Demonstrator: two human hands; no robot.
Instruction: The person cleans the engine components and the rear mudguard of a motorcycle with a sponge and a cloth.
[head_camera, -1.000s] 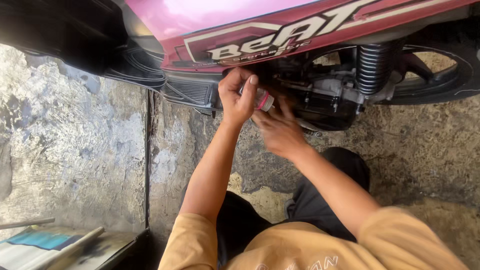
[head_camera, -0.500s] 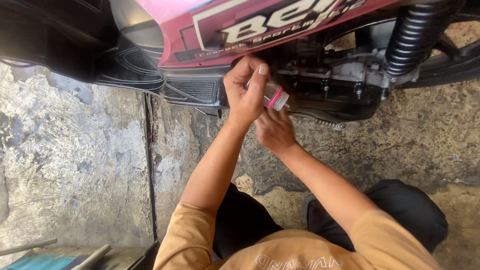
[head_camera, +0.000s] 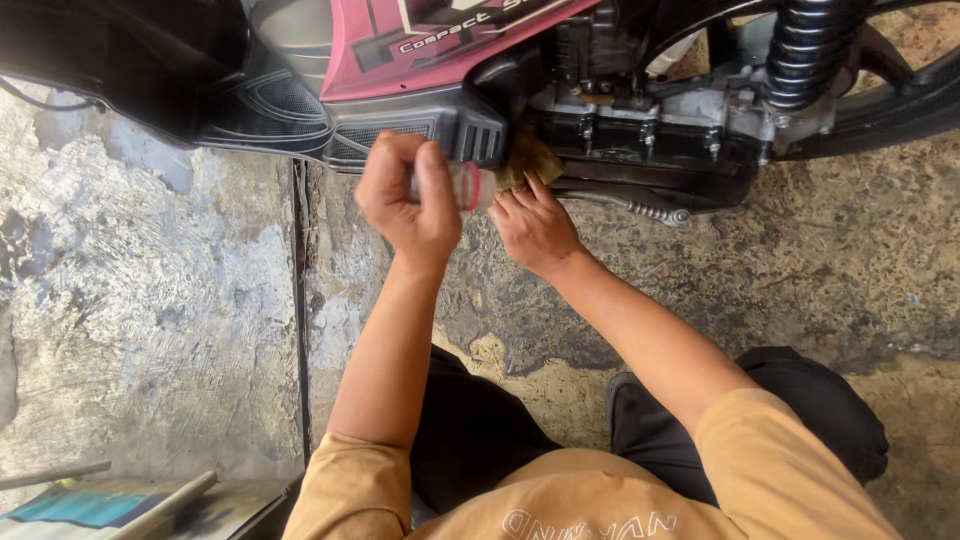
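Hands under the scooter's side, low by the engine

The scooter (head_camera: 440, 60) stands across the far side of the view, its body panel to the left, the engine casing (head_camera: 650, 140) in the middle and the shock spring (head_camera: 805, 50) with the rear wheel (head_camera: 900, 90) to the right. The left hand (head_camera: 410, 195) is just in front of the panel's lower edge, closed round a small tube-like object (head_camera: 470, 187), possibly a bottle. The right hand (head_camera: 535, 225) lies just right of it, fingers against a rag (head_camera: 530, 160) under the casing. A stand spring (head_camera: 650, 210) runs right of that hand. The concrete floor (head_camera: 150, 300) lies beneath, with boards (head_camera: 120, 505) at near left.
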